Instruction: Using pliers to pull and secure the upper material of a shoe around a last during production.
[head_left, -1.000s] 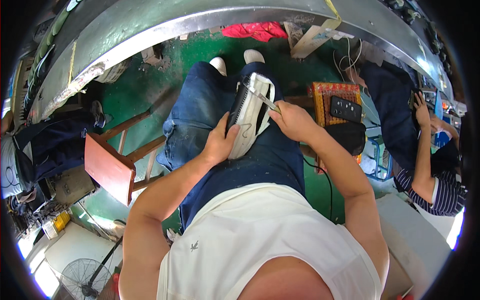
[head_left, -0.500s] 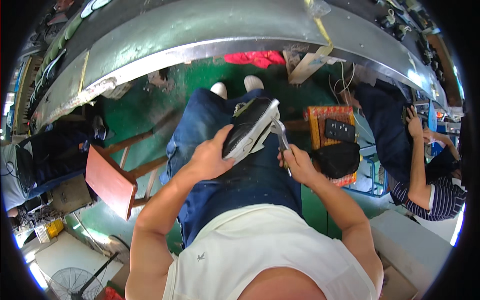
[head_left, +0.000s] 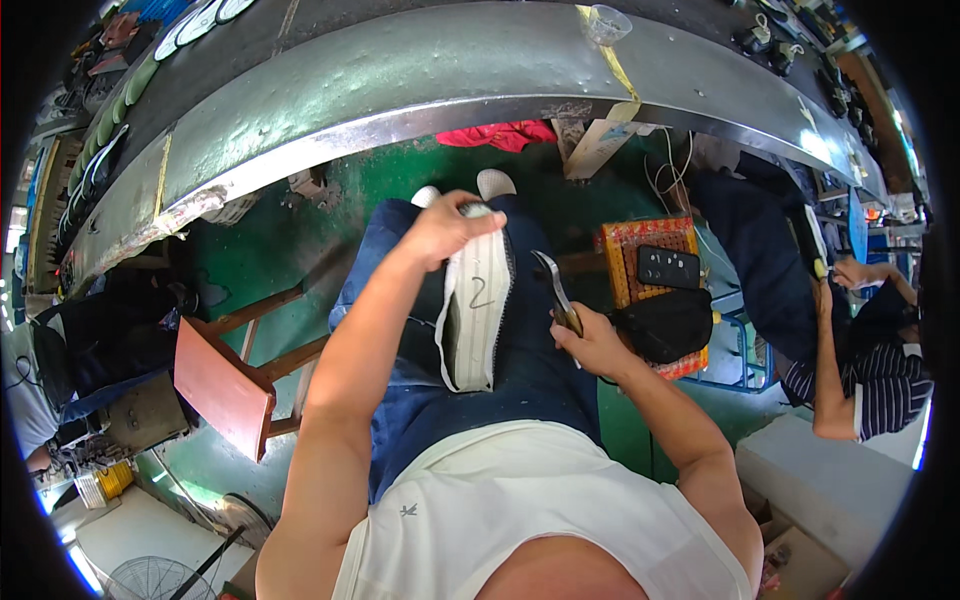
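Note:
My left hand (head_left: 447,228) grips one end of a shoe upper (head_left: 472,325) over my thighs, fingers and thumb closed round it. Its pale underside, with a handwritten mark, faces up, and stitching runs along its dark edge. The other end points back toward my lap. To its right, my right hand (head_left: 596,345) is closed on the handle of metal pincers (head_left: 556,287). Their curved head points up and away, apart from the shoe upper.
A metal-edged workbench (head_left: 400,125) spans the far side. Right of me, a beaded seat (head_left: 625,250) bears a phone (head_left: 668,267) and a black pouch (head_left: 665,325). A wooden stool (head_left: 225,380) stands left. A co-worker in a striped shirt (head_left: 885,390) works at right.
The shoe upper has turned so its underside faces up. My left hand has shifted to its far end. The pincers have come away from its edge and moved slightly nearer me.

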